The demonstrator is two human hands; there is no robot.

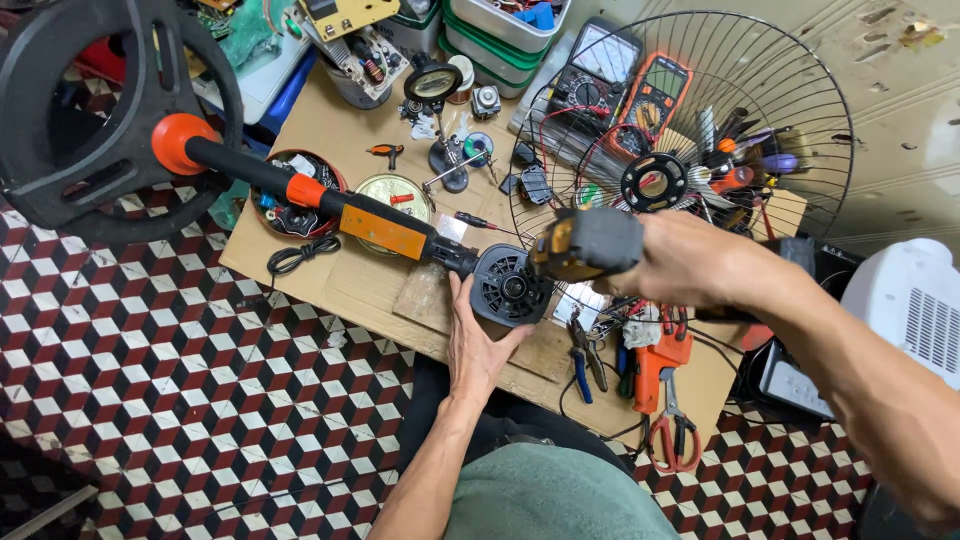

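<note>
Head view: left hand (478,345) lies palm-down, fingers spread, on the wooden board (375,285), thumb and fingertips touching the lower-left side of the round black motor housing (510,287); it braces, no full grip. The housing sits at the end of a black-and-orange fan pole (330,205), which runs up-left to a black ring base (60,120) w/ orange collar. Right hand (690,262) is closed around a grey-and-yellow power tool (585,243), nose aimed left, just above the housing's right edge. Behind: wire fan guard (790,130), two multimeters (625,85). Near edge: orange-handled scissors (675,425), pliers (585,355).
</note>
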